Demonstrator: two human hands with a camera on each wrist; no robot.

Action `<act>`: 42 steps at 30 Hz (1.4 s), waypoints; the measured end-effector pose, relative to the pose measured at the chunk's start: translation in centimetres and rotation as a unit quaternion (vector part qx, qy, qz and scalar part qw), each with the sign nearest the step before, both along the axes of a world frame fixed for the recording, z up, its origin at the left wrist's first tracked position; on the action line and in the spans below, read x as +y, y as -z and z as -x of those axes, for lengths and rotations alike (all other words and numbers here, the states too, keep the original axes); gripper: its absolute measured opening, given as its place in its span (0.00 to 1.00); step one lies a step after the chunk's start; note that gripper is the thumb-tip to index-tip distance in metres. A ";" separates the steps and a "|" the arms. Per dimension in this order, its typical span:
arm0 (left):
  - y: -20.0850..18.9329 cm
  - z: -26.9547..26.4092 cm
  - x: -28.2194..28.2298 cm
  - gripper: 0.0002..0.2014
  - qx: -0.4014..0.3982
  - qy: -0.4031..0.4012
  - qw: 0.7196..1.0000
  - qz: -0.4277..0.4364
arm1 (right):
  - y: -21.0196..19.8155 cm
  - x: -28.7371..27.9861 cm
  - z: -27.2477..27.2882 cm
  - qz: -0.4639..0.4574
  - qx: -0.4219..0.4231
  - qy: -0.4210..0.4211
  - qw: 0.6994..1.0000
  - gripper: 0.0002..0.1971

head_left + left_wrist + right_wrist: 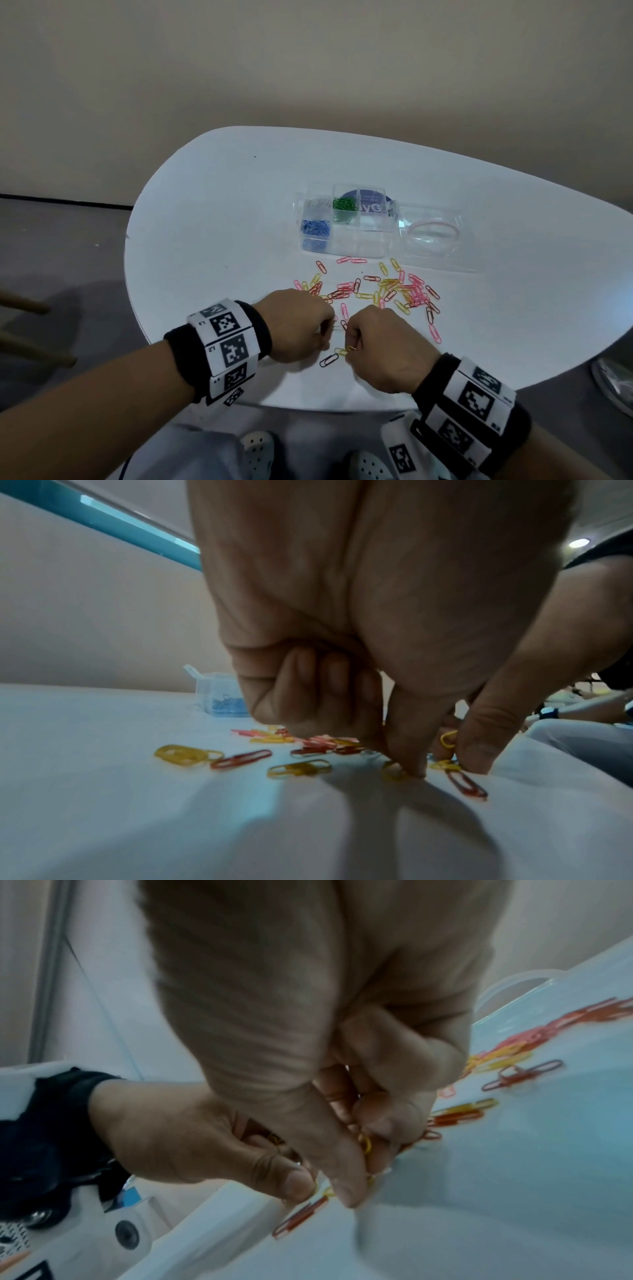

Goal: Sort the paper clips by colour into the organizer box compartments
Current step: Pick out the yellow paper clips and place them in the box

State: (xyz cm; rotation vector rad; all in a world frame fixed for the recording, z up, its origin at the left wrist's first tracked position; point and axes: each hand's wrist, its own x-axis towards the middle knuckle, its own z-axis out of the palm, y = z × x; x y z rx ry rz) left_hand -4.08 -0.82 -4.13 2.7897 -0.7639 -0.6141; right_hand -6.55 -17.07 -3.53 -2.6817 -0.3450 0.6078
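The right hand [380, 346] is curled low over the counter [212, 219], thumb and fingertips pinching a yellow clip [365, 1144]; the right wrist view hints at more clips tucked in the curled fingers, though blur makes the count unclear. Close beside it, the left hand [301, 325] is curled too, its thumb and forefinger pressed down at another yellow clip [394, 773] on the counter. Whether that one is already gripped or only pinned, I cannot tell.

Just under both hands lie a dark red clip [329, 360] and a few yellow ones. Beyond the knuckles spreads the loose pile [387, 291] of pink, yellow and red clips. Farther out sits the clear organizer box [346, 222], with blue clips [315, 228] in one near compartment and green clips [344, 205] in one behind it; its lid [435, 236] lies open beside it.

Judging by this, yellow is being gathered. It would pay to slide a fingernail under each flat clip, lift only one colour, and shake apart any that hook together before carrying them out to a free compartment.

The palms hide what each hand has collected, and the box's far-left compartment is too pale to read.
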 end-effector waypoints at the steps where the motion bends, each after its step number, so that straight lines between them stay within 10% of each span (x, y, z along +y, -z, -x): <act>1: 0.0 0.1 0.0 0.06 0.002 0.002 1.000 -0.003 | 0.0 0.1 -0.1 0.004 0.003 0.000 1.000 0.03; 7: -1.0 -0.4 0.5 0.09 0.138 -0.128 0.969 0.163 | -0.1 0.0 -0.2 0.006 0.018 -0.006 1.000 0.04; 11: -2.1 -0.9 0.8 0.10 0.347 -0.383 0.691 0.506 | -1.4 -0.7 -0.2 -0.060 -0.002 0.007 0.998 0.05; 13: -1.9 -0.7 0.6 0.04 0.405 -0.416 0.606 0.544 | -2.9 -0.6 -0.4 -0.115 -0.021 0.023 0.993 0.06; 22: -0.5 -0.8 -0.9 0.21 0.423 -0.478 0.518 0.569 | -4.0 -0.2 -3.9 -0.196 -0.108 0.097 0.970 0.04; 26: -0.7 -1.9 1.8 0.23 0.319 -0.529 0.558 0.554 | -1.0 0.5 -3.2 -0.070 -0.037 0.029 0.996 0.05; 34: -1.1 -2.4 3.5 0.13 0.142 -0.423 0.825 0.347 | 0.3 1.5 -3.2 0.021 -0.017 -0.021 0.999 0.03; 42: -1.1 -2.8 2.3 0.05 0.089 -0.241 0.939 0.229 | -0.6 1.0 -3.1 -0.006 -0.009 -0.030 0.999 0.06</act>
